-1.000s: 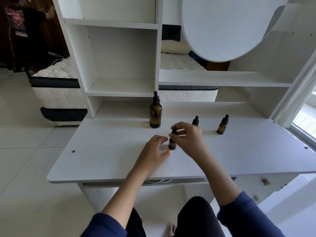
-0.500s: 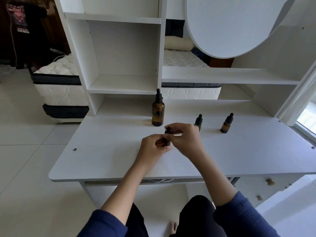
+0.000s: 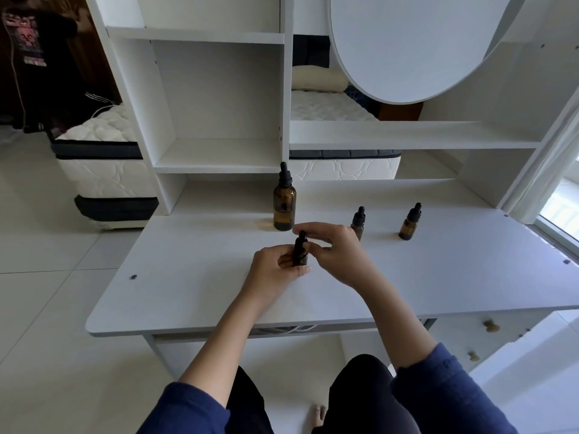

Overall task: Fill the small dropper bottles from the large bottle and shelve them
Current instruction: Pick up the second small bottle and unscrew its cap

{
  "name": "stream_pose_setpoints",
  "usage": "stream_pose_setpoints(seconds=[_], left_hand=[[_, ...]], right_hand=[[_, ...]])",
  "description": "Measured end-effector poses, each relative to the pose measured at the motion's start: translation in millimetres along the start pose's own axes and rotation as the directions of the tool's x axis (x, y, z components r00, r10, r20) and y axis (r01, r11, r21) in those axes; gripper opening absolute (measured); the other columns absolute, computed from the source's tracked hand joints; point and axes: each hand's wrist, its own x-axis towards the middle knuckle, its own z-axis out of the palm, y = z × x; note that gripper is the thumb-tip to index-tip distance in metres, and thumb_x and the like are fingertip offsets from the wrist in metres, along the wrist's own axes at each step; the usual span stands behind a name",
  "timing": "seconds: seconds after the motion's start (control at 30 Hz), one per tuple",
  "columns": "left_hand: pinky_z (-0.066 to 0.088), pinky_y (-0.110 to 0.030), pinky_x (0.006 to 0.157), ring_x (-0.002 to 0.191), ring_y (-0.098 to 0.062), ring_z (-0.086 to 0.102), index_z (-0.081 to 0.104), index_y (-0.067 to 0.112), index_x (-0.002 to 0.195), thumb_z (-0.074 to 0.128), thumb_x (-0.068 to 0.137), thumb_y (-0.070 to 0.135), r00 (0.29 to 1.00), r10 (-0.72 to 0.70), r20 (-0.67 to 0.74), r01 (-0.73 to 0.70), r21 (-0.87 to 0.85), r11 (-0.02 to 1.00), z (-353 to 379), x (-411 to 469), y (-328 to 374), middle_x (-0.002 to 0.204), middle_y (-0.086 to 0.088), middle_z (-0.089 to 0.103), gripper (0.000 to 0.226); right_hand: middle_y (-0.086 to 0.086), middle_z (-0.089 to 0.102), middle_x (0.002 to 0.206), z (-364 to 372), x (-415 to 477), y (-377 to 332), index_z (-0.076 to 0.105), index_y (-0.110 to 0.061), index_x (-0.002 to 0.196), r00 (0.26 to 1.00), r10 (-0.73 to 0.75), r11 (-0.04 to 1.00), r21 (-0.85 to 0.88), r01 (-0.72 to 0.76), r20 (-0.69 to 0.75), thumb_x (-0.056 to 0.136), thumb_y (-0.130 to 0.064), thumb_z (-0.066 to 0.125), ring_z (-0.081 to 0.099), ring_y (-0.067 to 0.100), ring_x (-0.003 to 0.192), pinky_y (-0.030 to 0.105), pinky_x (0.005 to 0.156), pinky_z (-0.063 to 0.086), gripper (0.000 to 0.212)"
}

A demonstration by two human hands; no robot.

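White desk (image 3: 188,292) fills most of the view, with a white shelf unit (image 3: 219,155) standing along its back edge. Open cubby on the left, long shelf (image 3: 407,136) on the right. Round white panel (image 3: 407,42) hangs above the long shelf. Mattress (image 3: 103,170) on the floor behind the unit, visible through and beside it.

Both hands meet at desk centre, forearms bare, blue sleeves pushed up. Left hand (image 3: 275,270): fingers curled round the amber body of one small dropper bottle (image 3: 300,253). Right hand (image 3: 335,249): thumb and fingers pinch that bottle's black dropper cap from above and to the right. Held bottle is upright; can't tell if its base touches the desk.

Large bottle (image 3: 284,205): amber, black dropper top on, upright on the desk just behind the hands, in front of the cubby's right edge.

Second small bottle (image 3: 358,222): upright, cap on, just behind the right hand, lower part hidden by it. Third small bottle (image 3: 409,223): upright, cap on, further right, apart from the second.
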Motion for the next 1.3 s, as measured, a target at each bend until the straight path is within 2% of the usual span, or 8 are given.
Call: stream_pose_setpoints(seconds=[0.07, 0.2, 0.43, 0.6, 0.8, 1.0, 1.13, 1.3], left_hand=[[0.053, -0.026, 0.089, 0.088, -0.006, 0.068, 0.071, 0.015, 0.095, 0.073, 0.075, 0.01, 1.0, 0.009, -0.002, -0.009, 0.016, 1.0, -0.2, -0.4, 0.2, 0.09, 0.003, 0.073, 0.021], [0.053, -0.027, 0.088, 0.089, -0.007, 0.068, 0.07, 0.018, 0.094, 0.074, 0.075, 0.013, 1.0, 0.024, -0.002, -0.024, 0.047, 0.999, -0.1, 0.2, -0.2, 0.092, 0.004, 0.073, 0.02], [0.052, -0.017, 0.083, 0.087, -0.008, 0.068, 0.069, 0.015, 0.096, 0.075, 0.074, 0.01, 0.999, 0.043, -0.009, -0.042, 0.05, 0.998, 0.3, -0.9, 0.6, 0.092, -0.001, 0.072, 0.023], [0.05, -0.01, 0.082, 0.09, -0.004, 0.067, 0.067, 0.012, 0.104, 0.077, 0.073, 0.01, 0.999, 0.04, -0.015, -0.039, 0.065, 0.997, 0.9, 1.0, -2.3, 0.095, 0.001, 0.071, 0.033], [0.05, -0.01, 0.082, 0.087, 0.006, 0.065, 0.067, 0.021, 0.1, 0.077, 0.073, 0.012, 0.999, 0.037, -0.022, -0.035, 0.057, 0.998, 1.4, -1.0, -2.9, 0.092, 0.014, 0.069, 0.031], [0.05, -0.017, 0.086, 0.087, -0.004, 0.067, 0.068, 0.016, 0.098, 0.08, 0.069, 0.008, 0.999, 0.027, -0.031, -0.026, 0.009, 1.0, 2.1, 3.5, -6.8, 0.091, 0.004, 0.071, 0.033], [0.051, -0.017, 0.086, 0.087, -0.003, 0.067, 0.068, 0.014, 0.099, 0.08, 0.069, 0.007, 0.999, 0.034, -0.033, -0.033, 0.01, 0.999, 2.0, 2.9, -7.2, 0.09, 0.006, 0.07, 0.033], [0.051, -0.014, 0.084, 0.086, 0.0, 0.066, 0.068, 0.015, 0.099, 0.08, 0.069, 0.008, 0.998, 0.044, -0.033, -0.043, 0.013, 0.999, 1.9, 2.3, -7.0, 0.091, 0.006, 0.07, 0.033]], right_hand=[[-0.006, 0.065, 0.109, -0.7, -0.5, -1.7, 0.065, -0.019, 0.11, 1.0, -0.02, 0.999, 0.04, 0.02, -0.023, 0.084, -0.009, 0.063, 0.057, 0.001, 0.105, 0.004, 0.085, 0.045, 0.028], [-0.005, 0.062, 0.086, 3.3, 1.7, -5.2, 0.069, -0.014, 0.093, 0.979, -0.125, 0.991, -0.076, 0.114, -0.162, 0.074, -0.021, 0.076, 0.06, 0.005, 0.079, 0.013, 0.071, 0.052, 0.021], [0.004, 0.07, 0.084, -3.6, 6.4, -13.3, 0.07, -0.007, 0.09, 0.983, -0.155, 0.988, -0.024, 0.153, -0.1, 0.072, 0.014, 0.059, 0.067, 0.012, 0.081, 0.011, 0.076, 0.052, 0.029], [-0.003, 0.07, 0.084, -19.1, 9.8, -22.1, 0.07, -0.01, 0.09, 0.975, -0.185, 0.98, 0.047, 0.192, -0.12, 0.076, 0.013, 0.058, 0.066, 0.004, 0.082, 0.013, 0.079, 0.053, 0.03], [0.002, 0.071, 0.086, -41.7, -0.3, -2.9, 0.068, -0.009, 0.089, 0.935, -0.046, 0.964, 0.231, 0.134, -0.353, 0.077, -0.001, 0.069, 0.068, 0.008, 0.08, 0.015, 0.075, 0.053, 0.015], [0.004, 0.071, 0.087, -25.9, -32.2, 58.9, 0.068, -0.015, 0.083, 0.856, 0.324, 0.884, 0.45, -0.124, -0.402, 0.082, -0.008, 0.066, 0.068, 0.016, 0.086, 0.031, 0.079, 0.052, 0.007], [0.004, 0.071, 0.089, -21.9, -35.2, 65.5, 0.066, -0.017, 0.082, 0.853, 0.351, 0.875, 0.458, -0.153, -0.386, 0.083, -0.009, 0.065, 0.066, 0.016, 0.088, 0.022, 0.074, 0.048, 0.008], [-0.002, 0.07, 0.088, -18.8, -33.2, 68.6, 0.067, -0.016, 0.084, 0.893, 0.306, 0.934, 0.285, -0.214, -0.331, 0.081, -0.008, 0.066, 0.065, 0.007, 0.085, 0.012, 0.067, 0.047, 0.008]])
